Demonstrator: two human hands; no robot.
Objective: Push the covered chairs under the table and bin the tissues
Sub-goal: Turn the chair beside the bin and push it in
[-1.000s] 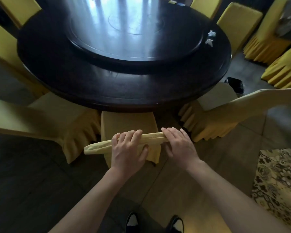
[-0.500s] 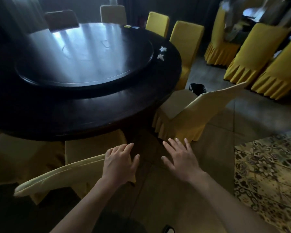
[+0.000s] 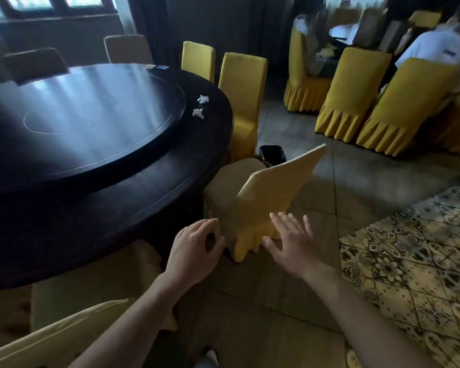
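A yellow-covered chair point(image 3: 271, 192) stands angled at the round dark table's point(image 3: 133, 197) right edge, its seat partly under the rim. My left hand point(image 3: 194, 248) hovers loosely curled and holds nothing, just left of the chair's skirt. My right hand point(image 3: 290, 240) is spread flat with straight fingers in front of the chair's back, close to it. Two crumpled white tissues point(image 3: 200, 106) lie on the table beside the lazy Susan. The chair I just left point(image 3: 72, 325) sits at bottom left, tucked under the table.
A small black bin point(image 3: 272, 154) stands on the floor behind the angled chair. More yellow chairs point(image 3: 243, 102) line the table's far side. People sit at another table point(image 3: 351, 30) at top right. A patterned rug point(image 3: 414, 261) covers the floor on the right.
Both hands have let go of the first chair's back, and my view has swung right. My hands now reach toward the angled chair on the right.
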